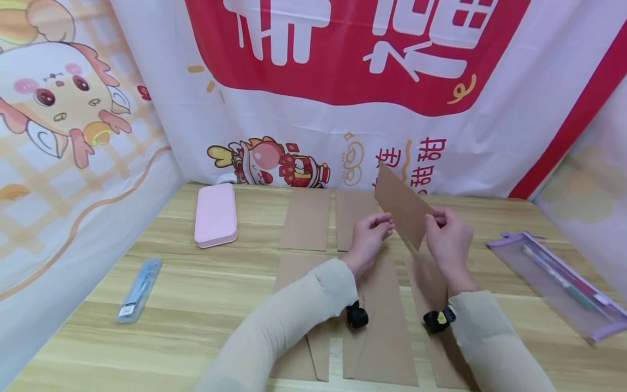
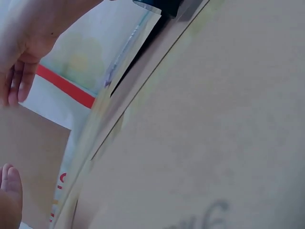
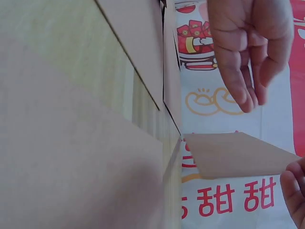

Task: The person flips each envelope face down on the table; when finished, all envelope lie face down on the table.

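In the head view, my right hand [image 1: 448, 242] pinches a corner of a flat brown kraft-paper card [image 1: 404, 207], lifted and tilted above the table's back part. My left hand [image 1: 368, 239] is beside the card's lower left edge, its fingers loosely bent. A gap shows between the left hand [image 3: 252, 43] and the card [image 3: 233, 155] in the right wrist view. Two similar brown cards [image 1: 305, 220] lie flat at the back. Larger brown kraft pieces [image 1: 387, 332] lie in front, under my forearms, partly hidden; one has faint handwriting.
At the back left stands a pink case [image 1: 216, 215]. A clear-blue slim pack [image 1: 139, 290] lies nearer on the left. On the right is a purple-edged mesh pouch [image 1: 558, 283] with pens inside. Printed cloth [image 1: 303, 114] hangs along the table's back edge.
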Demonstrator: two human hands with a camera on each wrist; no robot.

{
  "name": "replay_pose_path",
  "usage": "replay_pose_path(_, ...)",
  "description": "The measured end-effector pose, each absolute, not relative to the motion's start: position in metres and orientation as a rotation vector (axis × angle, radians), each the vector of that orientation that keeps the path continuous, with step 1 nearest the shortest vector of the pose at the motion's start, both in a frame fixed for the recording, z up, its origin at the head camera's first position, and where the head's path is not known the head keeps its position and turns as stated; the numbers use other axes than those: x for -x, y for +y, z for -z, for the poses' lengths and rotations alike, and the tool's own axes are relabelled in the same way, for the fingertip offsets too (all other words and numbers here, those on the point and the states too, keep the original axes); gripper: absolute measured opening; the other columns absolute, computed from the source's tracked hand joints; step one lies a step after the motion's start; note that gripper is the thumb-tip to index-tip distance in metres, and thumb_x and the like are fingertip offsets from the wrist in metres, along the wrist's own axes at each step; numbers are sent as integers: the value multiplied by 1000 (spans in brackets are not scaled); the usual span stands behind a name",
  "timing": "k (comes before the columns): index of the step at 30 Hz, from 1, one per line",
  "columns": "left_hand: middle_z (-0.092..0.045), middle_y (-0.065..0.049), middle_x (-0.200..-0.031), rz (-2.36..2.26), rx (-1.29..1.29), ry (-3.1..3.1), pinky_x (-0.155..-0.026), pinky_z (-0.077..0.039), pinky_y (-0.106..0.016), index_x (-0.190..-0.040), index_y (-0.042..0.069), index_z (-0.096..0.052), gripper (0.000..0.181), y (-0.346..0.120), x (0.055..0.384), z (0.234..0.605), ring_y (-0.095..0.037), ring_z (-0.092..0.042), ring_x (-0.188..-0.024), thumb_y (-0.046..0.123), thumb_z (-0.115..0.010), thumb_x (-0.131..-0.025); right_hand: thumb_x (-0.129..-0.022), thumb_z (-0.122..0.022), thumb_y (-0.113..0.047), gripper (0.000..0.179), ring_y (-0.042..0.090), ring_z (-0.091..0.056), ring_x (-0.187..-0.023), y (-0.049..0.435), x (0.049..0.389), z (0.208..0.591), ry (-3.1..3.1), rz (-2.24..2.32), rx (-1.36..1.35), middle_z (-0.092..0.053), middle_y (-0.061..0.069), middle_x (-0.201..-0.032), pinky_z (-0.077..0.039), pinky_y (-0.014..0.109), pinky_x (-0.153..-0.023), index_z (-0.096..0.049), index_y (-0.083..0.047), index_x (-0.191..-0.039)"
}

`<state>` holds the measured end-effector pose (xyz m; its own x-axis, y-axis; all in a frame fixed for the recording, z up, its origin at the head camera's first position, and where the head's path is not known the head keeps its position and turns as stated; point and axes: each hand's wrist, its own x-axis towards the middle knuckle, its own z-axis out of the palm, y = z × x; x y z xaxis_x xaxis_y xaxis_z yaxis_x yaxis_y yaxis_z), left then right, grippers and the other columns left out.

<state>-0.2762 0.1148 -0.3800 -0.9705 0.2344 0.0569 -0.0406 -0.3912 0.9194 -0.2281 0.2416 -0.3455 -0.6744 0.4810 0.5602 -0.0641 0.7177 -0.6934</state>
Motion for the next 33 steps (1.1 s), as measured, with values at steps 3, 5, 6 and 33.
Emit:
replay_pose_path(3,-56,-31,-115,-2484,-239,1633,-85,-52,-25,-115,-13,-56,29,115,276,383,-38,-57,-107,-8,-52,-87,-83,-61,-11,17,-7,-45,-56,245,227,346,-2092,-990,357,-64,7,-70,-35,7,-53,-67,2,-89)
replay_pose_path(5,-57,-29,-115,-2475,-228,1646,-84,-52,-24,-115,-12,-56,30,115,275,383,-34,-59,-105,-8,-53,-86,-83,-61,-11,16,-12,-44,-53,246,226,345,-2042,-1089,392,-59,-6,-64,-37,6,-51,-66,3,-89)
replay_pose_path(6,-57,-28,-114,-2469,-222,1655,-83,-52,-23,-115,-11,-57,30,115,275,383,-31,-60,-102,-7,-54,-86,-82,-61,-11,16,-13,-45,-51,247,226,345,-2011,-1144,410,-56,-11,-62,-39,6,-50,-66,3,-89)
replay_pose_path(33,-56,-6,-86,-2486,-58,1596,-73,-54,-26,-118,-3,-54,45,132,265,388,-13,-54,-74,-17,-56,-76,-82,-56,13,26,11,-57,-49,253,227,361,-942,-2338,687,-58,4,-56,-51,19,-47,-46,-4,-65)
